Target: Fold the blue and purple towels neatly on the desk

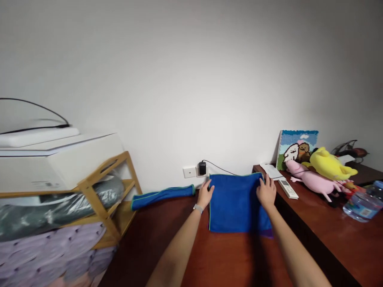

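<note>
A blue towel (236, 203) with a green hem lies folded into a square on the dark red wooden table (167, 235). My left hand (205, 194) grips its far left corner, fingers closed on the edge. My right hand (266, 192) holds the far right corner the same way. A strip of purple cloth (267, 234) shows under the towel's near right edge. A second blue towel (163, 195), rolled or folded long, lies to the left near the wall.
A wooden rack (101, 187) at left carries a white box and bagged bedding. A raised desk (329, 223) at right holds a remote (288, 188), plush toys (323, 171), a picture and a water bottle (363, 204). A charger (202, 168) sits in the wall socket.
</note>
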The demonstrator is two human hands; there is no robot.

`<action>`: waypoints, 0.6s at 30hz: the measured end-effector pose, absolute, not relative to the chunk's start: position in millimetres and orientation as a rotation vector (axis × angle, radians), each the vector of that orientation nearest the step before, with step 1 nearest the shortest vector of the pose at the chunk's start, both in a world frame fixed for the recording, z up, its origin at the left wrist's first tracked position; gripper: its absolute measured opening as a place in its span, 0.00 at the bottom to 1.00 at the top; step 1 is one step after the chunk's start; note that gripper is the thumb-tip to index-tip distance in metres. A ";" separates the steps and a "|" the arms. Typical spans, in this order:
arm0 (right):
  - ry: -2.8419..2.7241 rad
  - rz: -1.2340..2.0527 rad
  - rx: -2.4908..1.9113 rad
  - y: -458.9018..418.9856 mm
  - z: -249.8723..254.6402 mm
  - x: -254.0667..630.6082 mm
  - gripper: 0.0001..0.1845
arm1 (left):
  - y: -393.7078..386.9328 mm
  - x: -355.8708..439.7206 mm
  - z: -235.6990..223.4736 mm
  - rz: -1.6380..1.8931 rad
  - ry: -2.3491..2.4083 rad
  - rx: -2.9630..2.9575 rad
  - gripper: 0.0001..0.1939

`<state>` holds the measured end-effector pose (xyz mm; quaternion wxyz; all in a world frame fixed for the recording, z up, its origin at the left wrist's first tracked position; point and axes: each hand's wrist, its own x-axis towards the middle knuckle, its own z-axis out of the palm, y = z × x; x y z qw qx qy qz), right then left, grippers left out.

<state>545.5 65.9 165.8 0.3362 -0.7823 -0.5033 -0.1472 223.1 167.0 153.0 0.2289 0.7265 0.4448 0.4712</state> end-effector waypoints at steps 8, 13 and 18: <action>-1.445 -0.213 -2.112 -27.8 3.0 488.5 0.31 | 51.6 56.3 -7.3 0.998 1.633 2.371 0.19; -1.492 -0.156 -2.131 -75.2 -41.0 507.2 0.37 | -27.1 -102.4 -42.8 0.889 2.097 2.324 0.24; -1.468 -0.231 -2.159 -71.8 -31.7 499.7 0.37 | -62.6 -130.4 -18.2 0.792 2.171 2.336 0.27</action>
